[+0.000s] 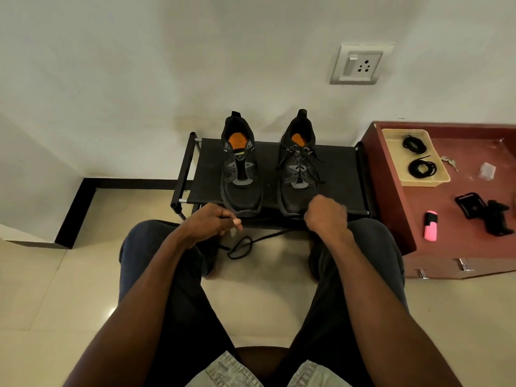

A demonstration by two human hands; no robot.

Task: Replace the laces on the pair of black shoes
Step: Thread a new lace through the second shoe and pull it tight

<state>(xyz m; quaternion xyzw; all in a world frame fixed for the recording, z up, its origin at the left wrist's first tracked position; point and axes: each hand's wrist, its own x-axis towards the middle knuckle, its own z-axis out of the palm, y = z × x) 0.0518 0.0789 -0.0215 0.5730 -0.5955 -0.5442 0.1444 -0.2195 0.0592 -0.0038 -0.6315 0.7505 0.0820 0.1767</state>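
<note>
- Two black shoes stand side by side on a low black rack (340,174) set against the wall, toes toward the person
- The left shoe (240,169) has no lace; its eyelets are bare and its orange insole shows
- The right shoe (298,166) is still laced, with loose lace ends (314,166) hanging over its sides
- A loose black lace (243,245) runs between the two hands, below the front edge of the rack, and sags into a loop between the person's knees
- The left hand (215,220) pinches one end of that lace between thumb and fingers, just in front of the toe of the left shoe
- The right hand (325,215) is curled into a fist in front of the toe of the right shoe; the lace leads up to it, so it seems to grip the other end, though the fingers hide the hold
- To the right of the rack, a reddish tabletop (458,219) carries a cream tray (444,177)
- Two coiled black laces lie in the tray, one (414,144) behind the other (421,167)
- Beside the tray lie keys (450,161) and a small clear wrapper (487,171)
- Nearer the person on the tabletop lie a black holder (485,213) and a pink marker (430,226)
- A wall socket (360,64) sits on the wall above the rack
</note>
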